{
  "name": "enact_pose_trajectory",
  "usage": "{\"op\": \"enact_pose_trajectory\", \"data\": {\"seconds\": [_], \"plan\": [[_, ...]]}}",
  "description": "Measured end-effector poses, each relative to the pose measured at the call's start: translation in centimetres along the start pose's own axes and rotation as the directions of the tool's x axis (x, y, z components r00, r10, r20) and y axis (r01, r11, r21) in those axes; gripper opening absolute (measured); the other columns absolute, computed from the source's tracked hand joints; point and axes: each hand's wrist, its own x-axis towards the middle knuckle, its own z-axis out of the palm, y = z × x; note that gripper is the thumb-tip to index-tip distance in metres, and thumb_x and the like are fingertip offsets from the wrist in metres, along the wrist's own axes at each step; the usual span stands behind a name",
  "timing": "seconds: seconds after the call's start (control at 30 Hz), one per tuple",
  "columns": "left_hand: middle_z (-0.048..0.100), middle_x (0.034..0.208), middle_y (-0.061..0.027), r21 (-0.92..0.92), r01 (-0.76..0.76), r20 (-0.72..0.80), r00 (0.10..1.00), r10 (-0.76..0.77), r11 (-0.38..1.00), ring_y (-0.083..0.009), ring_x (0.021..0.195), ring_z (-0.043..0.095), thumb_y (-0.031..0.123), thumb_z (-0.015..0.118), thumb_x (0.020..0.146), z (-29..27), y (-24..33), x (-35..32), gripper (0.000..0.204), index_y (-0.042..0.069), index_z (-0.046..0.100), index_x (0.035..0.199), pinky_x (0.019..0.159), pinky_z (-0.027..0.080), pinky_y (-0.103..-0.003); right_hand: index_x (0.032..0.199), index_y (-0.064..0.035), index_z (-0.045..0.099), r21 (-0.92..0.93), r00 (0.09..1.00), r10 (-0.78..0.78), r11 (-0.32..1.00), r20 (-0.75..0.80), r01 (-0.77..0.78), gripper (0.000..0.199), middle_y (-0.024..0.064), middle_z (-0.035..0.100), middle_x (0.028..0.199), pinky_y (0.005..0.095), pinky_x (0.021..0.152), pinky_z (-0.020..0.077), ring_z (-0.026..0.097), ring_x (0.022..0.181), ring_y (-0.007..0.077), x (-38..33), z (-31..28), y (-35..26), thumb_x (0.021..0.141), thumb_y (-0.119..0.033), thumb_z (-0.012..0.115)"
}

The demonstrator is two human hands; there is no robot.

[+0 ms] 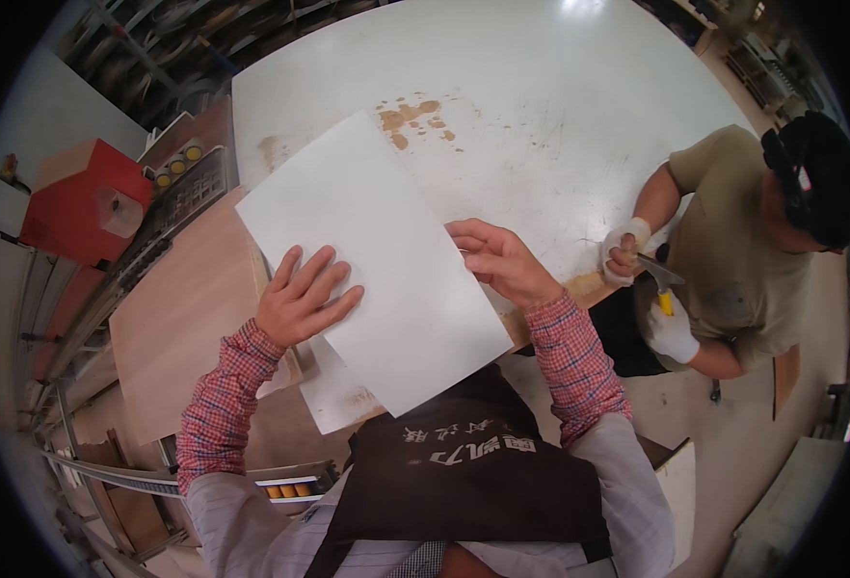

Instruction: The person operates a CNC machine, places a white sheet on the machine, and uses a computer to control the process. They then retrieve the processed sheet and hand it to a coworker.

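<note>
A flat white rectangular board (377, 260) lies tilted across the near edge of the white-topped table (579, 125), its lower corner close to my apron. My left hand (305, 297) rests on its face with the fingers spread. At the board's right edge is my right hand (502, 260), fingers bent around that edge and the tips partly hidden. Under the board's lower left side, part of another white piece (338, 390) shows.
At the right, a co-worker in white gloves holds a yellow-handled scraper-like tool (664, 284) beside the table. A brown panel (189, 318) lies to the left, near a red machine housing (88, 207). Shelving (170, 48) stands behind. The tabletop has worn brown patches (411, 120).
</note>
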Motion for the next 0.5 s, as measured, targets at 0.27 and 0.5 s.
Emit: {"op": "enact_pose_trajectory", "data": {"seconds": [0.27,0.5], "plan": [[0.06,0.135,-0.0064,-0.033,0.031,0.039,0.999,-0.03,0.999,-0.0287,0.132,0.054,0.012,0.068,0.087,1.5,0.7,-1.3,0.04,0.024,0.066,0.125,0.116,0.034,-0.053,0.137,0.0035,0.052,-0.121,0.993,-0.055,0.992,-0.104,0.042,0.05,0.0062,0.064,0.115,0.0259,0.09,0.0496,0.06,0.097,0.009,-0.4,1.2,1.4,0.091,-0.006,0.066],[0.061,0.133,-0.0068,-0.072,0.064,0.005,0.998,-0.064,0.995,-0.0296,0.132,0.053,0.014,0.069,0.085,2.4,1.3,-1.5,0.039,0.024,0.066,0.123,0.116,0.036,-0.052,0.135,0.0041,0.055,-0.265,0.989,-0.037,0.964,-0.144,-0.002,0.042,0.0094,0.064,0.12,0.0287,0.094,0.049,0.06,0.106,0.0142,-0.6,0.8,1.3,0.095,-0.009,0.059]]}}
